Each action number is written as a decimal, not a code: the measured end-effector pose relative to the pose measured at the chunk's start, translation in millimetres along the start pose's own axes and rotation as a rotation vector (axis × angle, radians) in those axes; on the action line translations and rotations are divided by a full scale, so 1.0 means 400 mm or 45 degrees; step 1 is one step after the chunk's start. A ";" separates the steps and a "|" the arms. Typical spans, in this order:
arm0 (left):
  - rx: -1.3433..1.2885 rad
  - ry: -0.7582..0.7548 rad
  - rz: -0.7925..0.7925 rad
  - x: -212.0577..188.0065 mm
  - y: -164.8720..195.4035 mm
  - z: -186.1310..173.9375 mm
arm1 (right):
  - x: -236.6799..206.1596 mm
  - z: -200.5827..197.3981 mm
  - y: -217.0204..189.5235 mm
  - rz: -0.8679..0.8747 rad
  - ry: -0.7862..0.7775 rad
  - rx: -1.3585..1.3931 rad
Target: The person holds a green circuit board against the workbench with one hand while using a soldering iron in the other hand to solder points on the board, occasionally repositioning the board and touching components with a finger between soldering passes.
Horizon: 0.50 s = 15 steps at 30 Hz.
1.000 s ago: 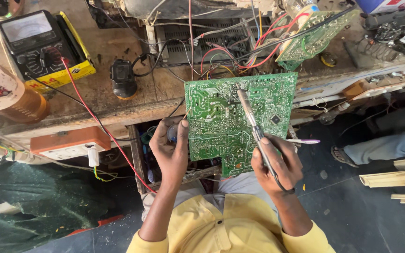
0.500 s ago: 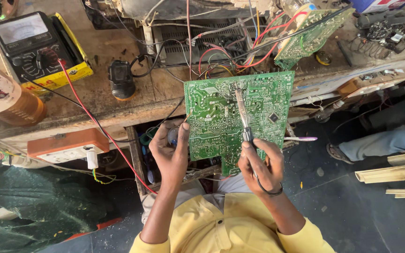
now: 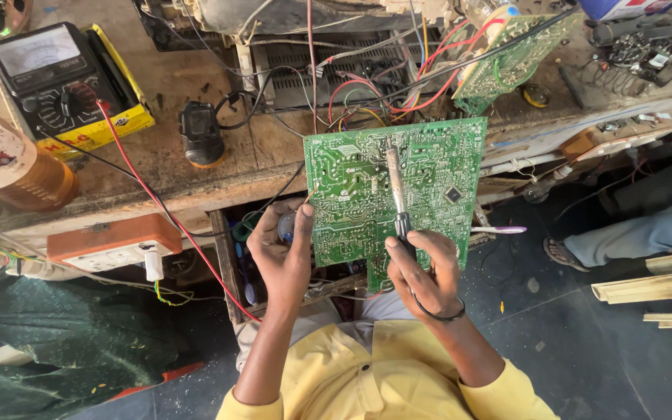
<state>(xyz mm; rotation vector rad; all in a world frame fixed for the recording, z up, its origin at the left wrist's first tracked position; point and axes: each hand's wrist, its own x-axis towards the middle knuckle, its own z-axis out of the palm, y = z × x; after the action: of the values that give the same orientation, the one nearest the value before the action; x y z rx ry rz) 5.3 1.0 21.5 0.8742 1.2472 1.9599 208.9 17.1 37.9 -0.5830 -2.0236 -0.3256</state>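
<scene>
Wires crowd the bench above the circuit board; floor rightward lies open.

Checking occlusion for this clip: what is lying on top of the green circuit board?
A soldering iron lies across the circuit board, gripped by the right hand. The left hand holds the board's left edge. What lies beneath the board is covered.

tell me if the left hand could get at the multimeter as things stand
Probably not freely: the left hand is holding up the green board, and the multimeter lies far off on the bench. The path over looks open.
</scene>
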 end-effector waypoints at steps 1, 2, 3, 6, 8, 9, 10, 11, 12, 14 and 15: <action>-0.001 0.000 -0.007 0.000 0.001 -0.001 | -0.002 0.002 0.000 0.003 0.006 0.001; -0.003 0.000 -0.013 0.000 0.001 -0.001 | -0.004 0.004 -0.001 0.011 0.008 -0.003; 0.004 -0.006 -0.003 0.000 0.001 -0.002 | -0.007 0.006 -0.002 0.019 0.010 -0.006; 0.019 -0.016 0.015 0.000 0.002 -0.002 | -0.018 0.016 -0.005 0.046 0.036 -0.005; 0.025 -0.011 0.012 0.000 0.001 -0.001 | -0.026 0.022 -0.008 0.071 0.056 0.004; 0.032 -0.012 0.018 0.001 0.001 -0.001 | -0.030 0.026 -0.010 0.086 0.066 0.010; 0.039 -0.014 0.022 0.002 0.000 -0.001 | -0.033 0.029 -0.012 0.104 0.075 0.015; 0.047 -0.016 0.025 0.002 0.000 -0.002 | -0.034 0.032 -0.014 0.115 0.078 0.024; 0.047 -0.019 0.032 0.002 0.000 -0.002 | -0.034 0.036 -0.016 0.124 0.083 0.033; 0.047 -0.024 0.047 0.001 0.001 -0.003 | -0.029 0.040 -0.014 0.156 0.156 -0.025; 0.049 -0.026 0.042 0.001 0.001 -0.004 | -0.025 0.043 -0.010 0.177 0.225 -0.091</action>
<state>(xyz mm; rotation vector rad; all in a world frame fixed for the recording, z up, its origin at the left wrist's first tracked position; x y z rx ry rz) 3.9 0.6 21.5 0.9375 1.2700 1.9534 198.2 19.0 20.8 -0.7102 -1.7980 -0.3543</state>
